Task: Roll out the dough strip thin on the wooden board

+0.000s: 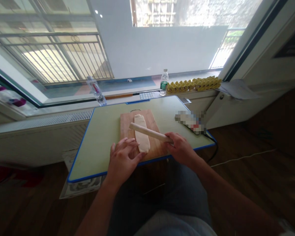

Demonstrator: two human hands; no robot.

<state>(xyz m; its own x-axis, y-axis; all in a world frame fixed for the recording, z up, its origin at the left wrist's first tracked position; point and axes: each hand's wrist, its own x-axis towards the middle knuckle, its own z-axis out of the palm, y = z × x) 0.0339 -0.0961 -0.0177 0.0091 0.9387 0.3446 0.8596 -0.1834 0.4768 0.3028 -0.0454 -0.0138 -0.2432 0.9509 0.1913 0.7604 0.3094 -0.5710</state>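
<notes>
The right hand (179, 146) grips the stick (150, 132) by one end, pointing it to ten o'clock across the dough (142, 141), which lies on the board (127, 122), while the loose left hand (124, 156) touches the dough's seven o'clock edge, maybe to keep it still.

Window (147, 49), bright with outside light, spans the top of the frame; railing (76, 43) visible upper left. Radiator (46, 137) below sill (64, 109), left. Pale, blue-edged table (98, 137) occupies centre. Floor (248, 175), lower right: dark, wood-look.
</notes>
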